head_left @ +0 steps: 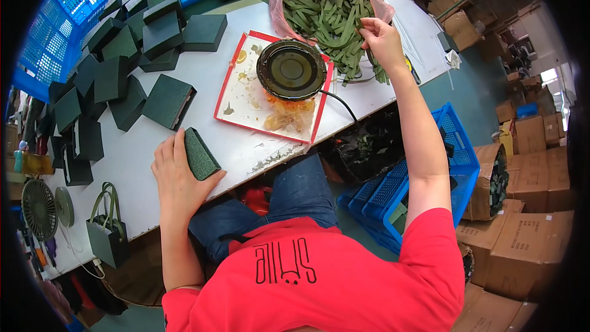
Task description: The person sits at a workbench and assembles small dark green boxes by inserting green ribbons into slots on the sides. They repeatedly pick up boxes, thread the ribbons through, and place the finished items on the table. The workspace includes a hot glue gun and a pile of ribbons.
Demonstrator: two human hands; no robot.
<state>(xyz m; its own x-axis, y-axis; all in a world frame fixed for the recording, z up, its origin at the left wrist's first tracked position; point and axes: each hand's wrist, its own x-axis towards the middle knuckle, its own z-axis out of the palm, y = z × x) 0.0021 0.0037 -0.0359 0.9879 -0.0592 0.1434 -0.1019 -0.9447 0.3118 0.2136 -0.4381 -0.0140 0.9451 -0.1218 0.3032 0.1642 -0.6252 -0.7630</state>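
My left hand (178, 175) grips a small dark green textured box (200, 154) at the table's near edge, fingers along its left side and thumb at its near end. My right hand (382, 40) is raised over a pink plastic bag (278, 9) full of green ribbon strips (329, 9). Its thumb and forefinger pinch one of the strips. Between my hands, a round black hot pot (291, 69) with dark liquid sits on a red-rimmed white board (224, 95) stained with amber drips.
Many dark green boxes (163, 34) are heaped at the left, before a blue plastic crate (43, 43). A finished-looking green bag with handles (106, 237) and a small fan (40, 209) stand near left. Blue crates (452, 129) and cartons (522, 246) are at right. A black cord (344, 104) crosses the table edge.
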